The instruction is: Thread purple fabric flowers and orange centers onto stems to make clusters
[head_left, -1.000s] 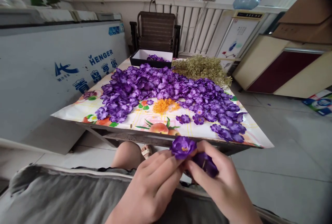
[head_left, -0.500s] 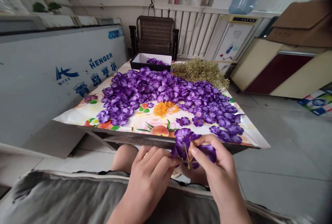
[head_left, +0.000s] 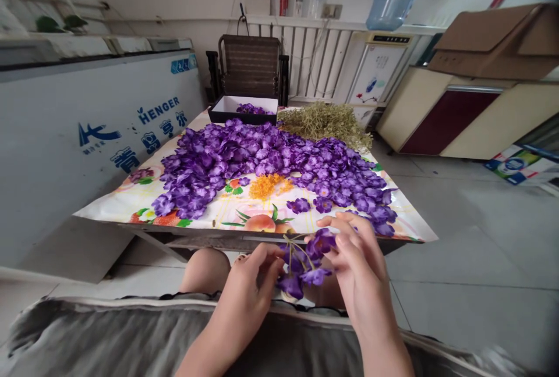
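Note:
In front of my knees is a small sprig of purple artificial flowers (head_left: 301,263) with thin pale green stems, held between both hands. My left hand (head_left: 251,284) pinches its left side with thumb and forefinger, the contact partly hidden. My right hand (head_left: 360,266) has its fingers curved around the blossom on the upper right, the forefinger lifted away. Beyond the hands, a large heap of purple flower heads (head_left: 244,150) spreads over the table. A small pile of orange flower centres (head_left: 267,186) lies in front of the heap.
The table (head_left: 105,205) has a fruit-patterned cloth. At its back stand a black box (head_left: 218,115) with purple flowers inside and a bundle of pale green stems (head_left: 327,124). A folding chair (head_left: 248,66) is behind. A white freezer (head_left: 52,150) borders the left.
The sprig has turned over, its stem end now pointing up and blossoms hanging lower. My right fingers have loosened and spread, and my left hand has rolled to show its thumb side.

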`<act>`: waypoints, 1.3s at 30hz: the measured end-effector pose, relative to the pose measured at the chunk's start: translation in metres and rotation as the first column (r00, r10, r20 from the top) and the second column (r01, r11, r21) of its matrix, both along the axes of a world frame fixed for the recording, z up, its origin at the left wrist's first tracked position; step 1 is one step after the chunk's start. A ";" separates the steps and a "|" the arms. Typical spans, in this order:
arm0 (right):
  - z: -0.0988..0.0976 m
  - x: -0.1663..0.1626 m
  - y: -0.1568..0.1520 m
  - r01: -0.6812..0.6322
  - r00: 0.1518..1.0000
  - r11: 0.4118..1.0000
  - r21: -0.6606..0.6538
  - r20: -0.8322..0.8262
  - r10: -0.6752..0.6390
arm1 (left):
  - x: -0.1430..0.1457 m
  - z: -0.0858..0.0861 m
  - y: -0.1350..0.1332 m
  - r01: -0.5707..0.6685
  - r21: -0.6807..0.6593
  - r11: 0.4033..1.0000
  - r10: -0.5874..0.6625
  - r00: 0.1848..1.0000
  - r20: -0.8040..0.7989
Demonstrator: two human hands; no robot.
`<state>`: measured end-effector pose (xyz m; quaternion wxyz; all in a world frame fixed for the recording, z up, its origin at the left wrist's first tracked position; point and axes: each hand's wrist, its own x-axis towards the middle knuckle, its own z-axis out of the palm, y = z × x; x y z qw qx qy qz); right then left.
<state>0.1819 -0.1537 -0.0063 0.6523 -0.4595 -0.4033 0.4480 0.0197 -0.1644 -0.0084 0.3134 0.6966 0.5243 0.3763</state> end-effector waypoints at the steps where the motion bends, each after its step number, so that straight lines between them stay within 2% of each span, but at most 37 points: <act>1: 0.000 0.002 0.001 0.011 1.000 1.000 0.007 0.003 -0.011 | 0.001 0.001 0.001 0.012 -0.071 0.997 -0.006 0.997 0.076; 3: 0.000 0.004 0.002 0.023 1.000 1.000 -0.001 0.009 -0.023 | 0.003 0.003 0.004 0.022 -0.252 0.967 0.053 0.956 0.288; 5: 0.001 0.005 0.002 0.034 0.999 0.998 -0.043 0.036 -0.032 | 0.003 0.003 0.006 0.039 -0.405 0.913 0.173 0.864 0.473; 7: 0.000 0.004 0.002 0.029 0.994 0.996 -0.082 0.103 -0.020 | 0.003 0.002 0.009 0.055 -0.479 0.876 0.260 0.782 0.566; 11: -0.008 0.008 0.008 0.061 0.964 0.998 -0.023 0.262 -0.053 | 0.002 -0.004 0.016 0.005 -0.527 0.850 0.376 0.693 0.615; 16: -0.041 0.024 0.029 0.231 0.886 0.972 0.042 0.405 -0.227 | -0.003 -0.023 0.036 -0.170 -0.552 0.816 0.560 0.469 0.683; 18: -0.058 0.027 0.043 0.264 0.852 0.963 0.055 0.456 -0.259 | -0.005 -0.031 0.044 -0.227 -0.544 0.808 0.588 0.374 0.717; 21: -0.081 0.023 0.067 0.235 0.796 0.970 0.068 0.560 -0.232 | -0.005 -0.035 0.052 -0.265 -0.503 0.823 0.564 0.277 0.778; 26: -0.102 -0.001 0.102 0.081 0.678 0.993 0.088 0.725 -0.120 | 0.000 -0.029 0.062 -0.250 -0.468 0.848 0.521 0.230 0.822; 31: -0.108 -0.028 0.117 0.082 0.581 0.994 0.066 0.807 -0.101 | -0.006 -0.030 0.077 -0.219 -0.461 0.860 0.503 0.218 0.836; 35: -0.111 -0.024 0.126 0.093 0.610 0.994 0.058 0.786 -0.103 | -0.009 -0.031 0.087 -0.194 -0.454 0.870 0.489 0.216 0.845; 39: -0.106 -0.006 0.127 0.050 0.724 0.997 0.065 0.685 -0.081 | 0.000 -0.027 0.089 -0.168 -0.430 0.887 0.459 0.231 0.858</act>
